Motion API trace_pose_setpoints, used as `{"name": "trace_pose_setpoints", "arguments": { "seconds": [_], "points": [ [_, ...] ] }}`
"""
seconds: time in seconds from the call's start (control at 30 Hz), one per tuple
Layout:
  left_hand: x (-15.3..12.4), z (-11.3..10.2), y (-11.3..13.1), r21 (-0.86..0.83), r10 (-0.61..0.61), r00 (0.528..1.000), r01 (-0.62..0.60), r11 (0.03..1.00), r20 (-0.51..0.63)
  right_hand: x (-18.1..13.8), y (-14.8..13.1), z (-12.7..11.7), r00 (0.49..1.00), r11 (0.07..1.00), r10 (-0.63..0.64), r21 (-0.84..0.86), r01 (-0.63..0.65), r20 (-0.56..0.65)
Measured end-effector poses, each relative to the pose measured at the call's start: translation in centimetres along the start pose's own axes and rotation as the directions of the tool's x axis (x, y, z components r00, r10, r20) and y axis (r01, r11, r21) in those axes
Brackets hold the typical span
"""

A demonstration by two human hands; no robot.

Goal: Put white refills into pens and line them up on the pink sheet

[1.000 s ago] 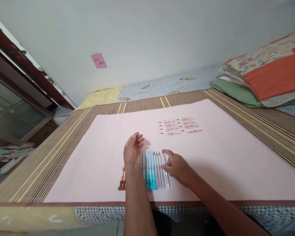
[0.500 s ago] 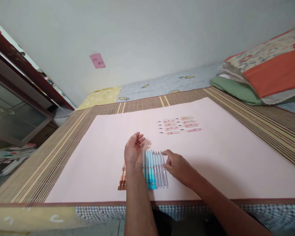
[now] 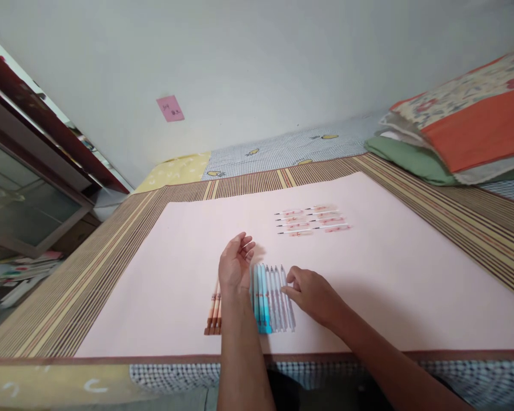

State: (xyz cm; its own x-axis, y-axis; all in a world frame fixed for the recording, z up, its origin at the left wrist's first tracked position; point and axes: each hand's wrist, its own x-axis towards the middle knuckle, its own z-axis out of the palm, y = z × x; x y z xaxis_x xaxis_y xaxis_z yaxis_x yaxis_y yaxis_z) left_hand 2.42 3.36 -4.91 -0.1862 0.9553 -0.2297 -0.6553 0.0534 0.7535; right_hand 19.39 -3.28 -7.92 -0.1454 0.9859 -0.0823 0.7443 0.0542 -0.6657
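Blue and clear pens (image 3: 269, 298), side by side in a tight row near the lower middle of the frame, tips pointing away. Right hand (image 3: 312, 294) lying on the pink sheet (image 3: 411, 285), fingers loosely curled and close together, fingertips (image 3: 288, 279) touching the outermost clear pen at the row's right edge, seemingly to square it against its neighbours. Left hand (image 3: 235, 264) raised on edge at the row's left side, palm turned toward the pens, fingers slightly bent and a little spread, gripping nothing; likely serving as a stop for the row. Just left of that wrist, a few orange pens (image 3: 214, 311) lined up the same way, partly hidden by the forearm. Further up the sheet, right of centre, two short columns of pale pink pens (image 3: 312, 221) laid crosswise, well apart from both hands. Under the sheet, a striped woven mat (image 3: 89, 274); beyond it, checked bedding (image 3: 282, 149) against a pale wall. Folded quilts (image 3: 466, 131) stacked at upper right. Pink sticky note (image 3: 170, 108) on the wall at upper left, handwriting on it too small to read. No legible brand or print on any pen.
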Motion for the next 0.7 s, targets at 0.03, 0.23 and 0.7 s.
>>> {"name": "trace_pose_setpoints", "arguments": {
  "seconds": [0.03, 0.23, 0.7],
  "points": [
    [-0.01, 0.06, -0.04, -0.002, -0.004, 1.000, 0.004, 1.000, 0.001, 0.03, -0.05, 0.04, 1.000, 1.000, -0.002, 0.004, 0.002, 0.003],
    [-0.11, 0.19, -0.22, -0.008, -0.008, 1.000, 0.008, 1.000, 0.004, 0.03, -0.45, 0.34, 1.000, 0.999, -0.008, 0.044, 0.008, -0.010],
    [-0.16, 0.35, -0.39, -0.019, -0.020, 1.000, 0.020, 1.000, -0.015, 0.06, -0.56, 0.83, 0.999, 0.997, -0.009, 0.081, 0.013, -0.046]
  ]
}}
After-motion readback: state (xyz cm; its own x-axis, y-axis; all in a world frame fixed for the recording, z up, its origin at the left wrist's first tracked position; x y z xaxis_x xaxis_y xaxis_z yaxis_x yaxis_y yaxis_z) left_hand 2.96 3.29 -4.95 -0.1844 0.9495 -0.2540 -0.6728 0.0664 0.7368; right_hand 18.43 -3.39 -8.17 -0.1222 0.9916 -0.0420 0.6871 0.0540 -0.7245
